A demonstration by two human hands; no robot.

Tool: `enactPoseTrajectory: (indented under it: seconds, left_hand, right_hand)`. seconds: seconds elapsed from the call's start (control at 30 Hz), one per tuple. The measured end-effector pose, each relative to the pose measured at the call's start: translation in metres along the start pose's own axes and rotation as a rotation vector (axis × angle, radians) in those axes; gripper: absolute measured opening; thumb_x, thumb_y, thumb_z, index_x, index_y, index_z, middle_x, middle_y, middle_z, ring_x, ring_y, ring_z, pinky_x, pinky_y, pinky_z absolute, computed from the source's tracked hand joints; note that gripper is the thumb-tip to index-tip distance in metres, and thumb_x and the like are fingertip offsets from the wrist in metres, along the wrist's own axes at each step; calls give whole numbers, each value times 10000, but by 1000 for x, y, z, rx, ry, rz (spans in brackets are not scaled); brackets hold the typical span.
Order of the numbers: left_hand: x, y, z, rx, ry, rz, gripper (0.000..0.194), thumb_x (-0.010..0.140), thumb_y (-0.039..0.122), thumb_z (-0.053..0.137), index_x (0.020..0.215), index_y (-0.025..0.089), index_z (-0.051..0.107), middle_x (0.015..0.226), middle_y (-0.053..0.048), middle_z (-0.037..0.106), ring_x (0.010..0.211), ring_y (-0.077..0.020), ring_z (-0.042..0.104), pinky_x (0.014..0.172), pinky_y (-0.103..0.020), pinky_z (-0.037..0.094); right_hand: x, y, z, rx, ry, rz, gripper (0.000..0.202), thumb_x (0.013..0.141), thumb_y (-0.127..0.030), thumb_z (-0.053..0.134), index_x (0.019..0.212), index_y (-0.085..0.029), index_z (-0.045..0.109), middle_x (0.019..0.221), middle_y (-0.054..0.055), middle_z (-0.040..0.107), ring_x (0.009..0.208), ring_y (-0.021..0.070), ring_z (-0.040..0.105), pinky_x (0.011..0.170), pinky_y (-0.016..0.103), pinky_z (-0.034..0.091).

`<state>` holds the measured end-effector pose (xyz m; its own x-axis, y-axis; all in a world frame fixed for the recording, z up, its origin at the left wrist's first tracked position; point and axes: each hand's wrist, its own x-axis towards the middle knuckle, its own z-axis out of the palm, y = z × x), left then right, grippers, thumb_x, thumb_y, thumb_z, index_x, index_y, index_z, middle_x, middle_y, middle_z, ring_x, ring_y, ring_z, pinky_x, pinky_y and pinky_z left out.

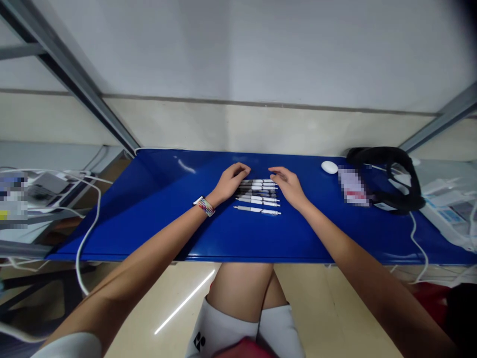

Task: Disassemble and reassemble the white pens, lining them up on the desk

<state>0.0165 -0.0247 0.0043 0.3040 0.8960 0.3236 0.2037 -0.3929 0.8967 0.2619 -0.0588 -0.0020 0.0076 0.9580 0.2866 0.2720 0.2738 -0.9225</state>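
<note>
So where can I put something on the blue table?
Bare patches: between the white cable and left forearm, and between the nearest pen and the front edge. It's crowded at the pens and by the black looped thing.

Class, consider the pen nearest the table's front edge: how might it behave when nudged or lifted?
That pen looks slim and straight, so probably light and stiff when lifted. Being narrow, it may roll if nudged, and the glossy blue table might let it slide.
</note>
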Motion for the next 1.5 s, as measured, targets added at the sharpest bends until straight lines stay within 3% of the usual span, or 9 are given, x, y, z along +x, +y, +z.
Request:
enactPoseTrajectory:
  seconds: [0.2,0.4,0.77,0.9,1.03,1.13,1.2,1.33,1.5]
  left_hand:
    - [-18,6,8,-180,105,-82,287,1029,470,610,1081,242,775,1212,-63,766,1221,-274,658,1134,-415,453]
    - [-19,1,23,-301,151,-91,293,1037,414,551,1052,232,780,1229,-69,757,1255,-269,649,1185,-433,436]
    - [-22,-6,27,-340,195,-107,296,1049,402,527,988,220,753,1164,-78,761,1206,-247,676,1143,-410,500]
    - [-22,-2,25,-339,224,-133,285,1042,373,524,972,205,743,1157,-85,755,1198,-245,669,1140,-395,488]
    - [-21,4,18,-313,245,-182,235,1016,317,534,946,206,729,1139,-79,750,1199,-239,661,1145,-381,472]
    - [-20,7,13,-296,252,-212,207,1005,300,537,938,217,715,1139,-71,750,1196,-234,660,1132,-375,478]
    - [-21,9,11,-298,260,-221,194,999,291,542,930,218,709,1139,-71,750,1190,-233,663,1125,-380,481]
    - [-21,10,11,-298,251,-219,178,990,284,550,915,218,697,1127,-72,751,1172,-236,673,1118,-392,487]
    - [-22,12,12,-276,232,-223,191,998,314,540,913,217,681,1149,-77,752,1202,-239,671,1105,-385,497]
  right_hand:
    - [-16,-3,17,40,93,12,248,945,-423,703,1155,-323,788,1225,57,760,1287,324,643,1116,503,507]
    - [-17,-4,32,-65,130,-8,248,978,-400,630,1147,-285,770,1373,95,722,1395,315,595,1232,509,390]
    - [-18,-7,33,-180,99,-14,220,983,-335,596,1117,-281,763,1276,99,759,1302,335,640,1172,548,445]
    - [-21,-13,28,-239,84,-60,247,1009,-359,601,1154,-248,767,1405,129,720,1471,366,563,1232,596,413]
    - [-41,-29,19,-378,-93,-271,165,1010,-322,662,1092,-252,786,1546,107,645,1623,377,385,1294,640,355]
    - [-62,-40,16,-488,-279,-508,117,994,-252,699,1060,-261,795,1577,82,619,1643,378,343,1316,670,322]
    - [-73,-42,15,-531,-342,-610,140,1002,-200,681,1068,-243,797,1540,107,646,1628,372,372,1285,650,392]
    - [-80,-42,11,-531,-373,-661,174,993,-138,666,1074,-237,785,1470,110,689,1571,355,454,1233,619,471]
    - [-79,-43,7,-594,-351,-628,71,943,-214,758,1013,-217,772,1469,142,679,1555,416,446,1211,671,453]
